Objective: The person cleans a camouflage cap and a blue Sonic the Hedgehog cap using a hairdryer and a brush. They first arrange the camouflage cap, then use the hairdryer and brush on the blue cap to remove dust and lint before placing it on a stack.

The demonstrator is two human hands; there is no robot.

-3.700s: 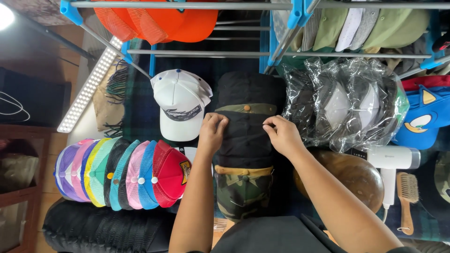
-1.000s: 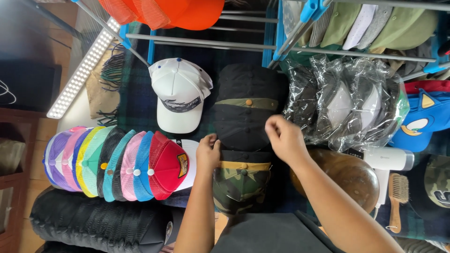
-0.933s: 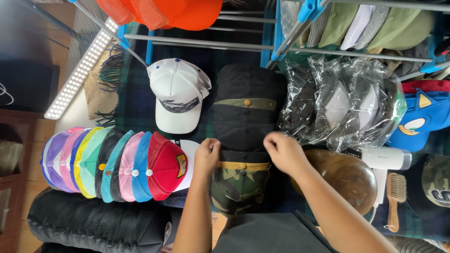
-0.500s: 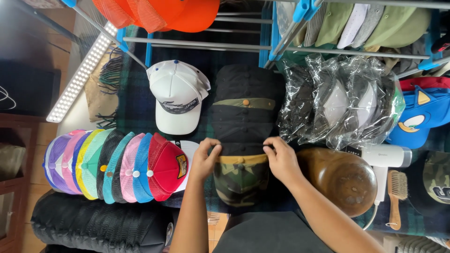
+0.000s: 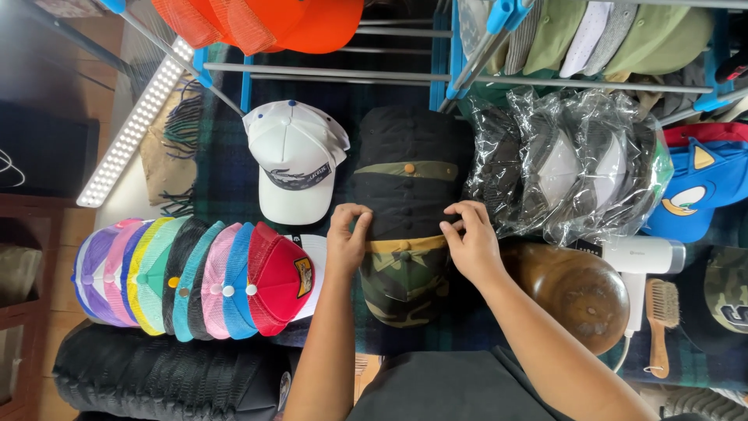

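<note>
Both hands were at a nested row of caps lying on a dark plaid cloth. The left hand [image 5: 348,240] pinched the left side of a black cap [image 5: 405,204], its fingers [image 5: 360,218] clenched on the cap's lower edge. The right hand [image 5: 470,243] gripped the same edge on the right side, fingers curled onto the fabric. Just under both hands lay a camouflage cap [image 5: 403,282] with a tan band, its front tucked beneath the black cap. Further up the row sat another dark cap with an olive band and an orange button [image 5: 408,168].

Judged step in hand: seating the black cap over the camouflage one and squaring the row. The next move would call for an even pull on both sides so the cap sits straight, without disturbing those above.

Surroundings: a white cap [image 5: 294,162] lay just left of the row; a fanned stack of multicoloured mesh caps [image 5: 187,279] sat lower left; plastic-bagged caps [image 5: 569,168] were at right. A brown wooden head form [image 5: 576,292] stood near the right forearm, with a white handheld steamer [image 5: 643,261] and a wooden brush [image 5: 662,312] beyond it. Orange caps [image 5: 273,22] hung from a rack above.
</note>
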